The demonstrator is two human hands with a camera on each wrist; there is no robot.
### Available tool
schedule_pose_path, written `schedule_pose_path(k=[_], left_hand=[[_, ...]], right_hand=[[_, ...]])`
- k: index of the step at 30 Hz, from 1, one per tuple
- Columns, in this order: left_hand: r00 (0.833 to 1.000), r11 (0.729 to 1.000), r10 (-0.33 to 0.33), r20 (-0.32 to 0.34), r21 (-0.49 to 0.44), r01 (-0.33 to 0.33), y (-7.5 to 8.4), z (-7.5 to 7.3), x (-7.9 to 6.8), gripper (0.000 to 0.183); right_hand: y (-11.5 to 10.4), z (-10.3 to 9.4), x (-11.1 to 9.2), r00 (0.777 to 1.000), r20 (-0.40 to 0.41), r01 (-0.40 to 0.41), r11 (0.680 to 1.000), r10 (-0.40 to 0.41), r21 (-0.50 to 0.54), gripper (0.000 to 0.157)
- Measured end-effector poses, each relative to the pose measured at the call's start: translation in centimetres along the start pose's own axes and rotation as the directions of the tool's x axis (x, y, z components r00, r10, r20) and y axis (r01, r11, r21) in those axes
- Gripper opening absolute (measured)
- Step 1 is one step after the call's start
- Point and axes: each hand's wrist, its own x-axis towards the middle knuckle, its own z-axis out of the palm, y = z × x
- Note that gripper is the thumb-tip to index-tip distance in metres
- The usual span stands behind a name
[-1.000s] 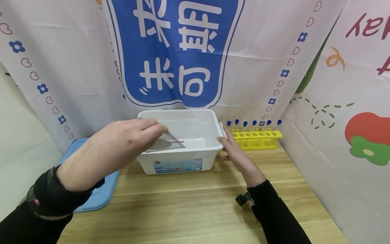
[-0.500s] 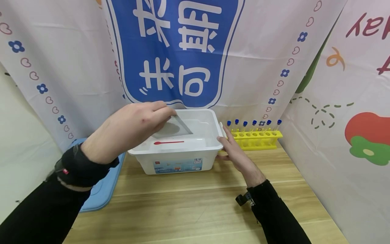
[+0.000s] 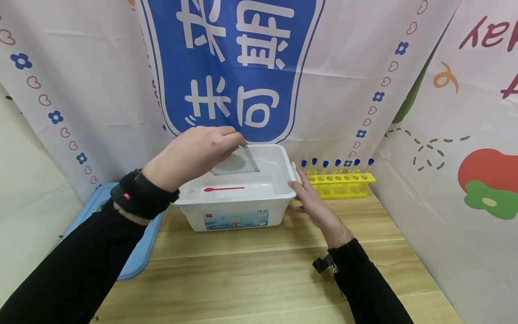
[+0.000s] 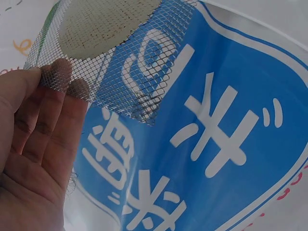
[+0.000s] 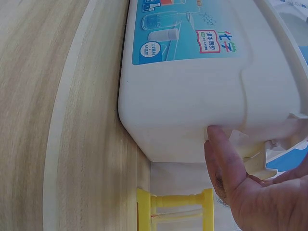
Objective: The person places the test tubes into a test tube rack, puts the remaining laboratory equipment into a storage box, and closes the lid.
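Note:
My left hand (image 3: 202, 150) pinches a wire gauze (image 3: 247, 163) by its edge, thumb against fingers, over the back left of a white plastic box (image 3: 232, 209). In the left wrist view the wire gauze (image 4: 144, 67) shows fine mesh with a round grey-beige centre. A thin red spoon (image 3: 224, 189) lies inside the box near its front wall. At the box's right end rests my right hand (image 3: 311, 200), close by the white latch. From the right wrist, straight fingers (image 5: 226, 154) touch the end wall of the box (image 5: 178, 101) under the latch (image 5: 264, 166).
A yellow rack (image 3: 344, 186) of blue-capped test tubes stands just right of the box. To the left, partly under my left arm, lies a blue lid (image 3: 137, 256). A printed cloth (image 3: 323, 112) hangs behind the wooden table (image 3: 251, 274).
My left hand has lifted the wire gauze up and to the right, away from the box's front left. The whole red spoon now shows. My right hand has stayed in place.

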Motion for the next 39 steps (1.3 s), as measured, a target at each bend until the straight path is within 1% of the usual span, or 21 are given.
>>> schedule_pose_path(k=[4,8,11,17,23,28,32,35,39], left_hand=[[0.995,0.998,-0.062,0.081,-0.017,0.064,-0.7,1.1,1.1,0.036],[0.979,0.991,-0.119,0.164,-0.045,0.128,-1.5,2.1,2.3,0.04],[0.969,0.989,-0.134,0.206,-0.037,0.144,-2.0,2.9,3.2,0.037],[0.957,0.993,-0.115,0.267,-0.004,0.12,-2.5,5.1,4.7,0.032],[0.943,0.994,-0.108,0.315,0.023,0.106,-2.8,7.3,5.8,0.027],[0.923,0.997,-0.062,0.379,0.066,0.04,-3.0,9.3,6.5,0.02],[0.902,0.997,-0.031,0.43,0.082,-0.005,-3.3,10.6,7.0,0.02],[0.889,0.996,-0.024,0.457,0.087,-0.018,-3.6,11.3,7.4,0.02],[0.879,0.997,-0.021,0.476,0.071,-0.014,-4.2,12.1,8.0,0.018]], right_hand=[[0.0,0.1,-0.1,1.0,-0.005,0.001,1.0,-0.001,0.006,0.084],[0.0,0.1,-0.2,1.0,-0.006,-0.003,1.0,0.003,0.012,0.082],[0.0,0.1,-0.1,1.0,-0.004,-0.001,1.0,0.001,0.012,0.082],[0.1,0.0,0.0,1.0,0.003,0.0,1.0,0.0,0.011,0.082],[0.0,0.0,-0.1,1.0,0.006,0.007,1.0,-0.007,0.025,0.082],[0.1,0.0,0.0,1.0,0.006,0.008,1.0,-0.008,0.017,0.081],[0.2,-0.1,0.1,1.0,0.0,0.001,1.0,-0.001,0.008,0.082],[0.3,-0.1,0.1,1.0,-0.001,0.001,1.0,-0.001,0.007,0.082],[0.3,-0.1,0.1,1.0,0.005,0.011,1.0,-0.011,0.007,0.082]])
